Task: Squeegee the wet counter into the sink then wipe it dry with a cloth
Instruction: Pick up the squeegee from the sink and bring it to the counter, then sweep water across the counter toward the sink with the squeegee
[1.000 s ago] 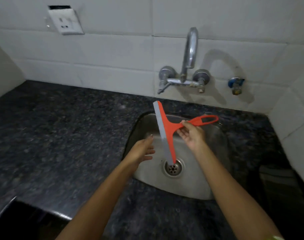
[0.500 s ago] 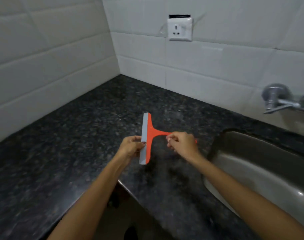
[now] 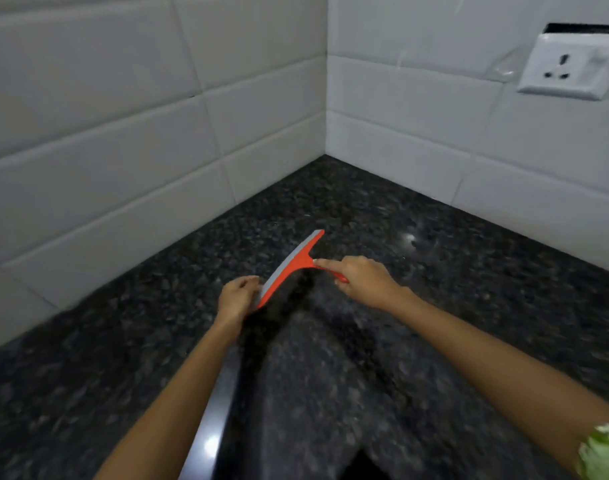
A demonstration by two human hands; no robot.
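An orange squeegee (image 3: 289,268) with a grey rubber blade is held over the dark speckled granite counter (image 3: 434,271), near its inner corner. My right hand (image 3: 362,280) grips the handle, with the index finger stretched along it toward the blade. My left hand (image 3: 239,296) pinches the near end of the blade. The sink and any cloth are out of view.
White tiled walls (image 3: 123,133) meet at the corner behind the counter. A white wall socket (image 3: 570,67) sits at the upper right. The counter's glossy front edge (image 3: 213,427) runs between my forearms. A green and white thing (image 3: 601,452) shows at the lower right.
The view swung left from the sink to the counter corner. Both hands carried the squeegee away from the sink, and my left hand took hold of the blade's end.
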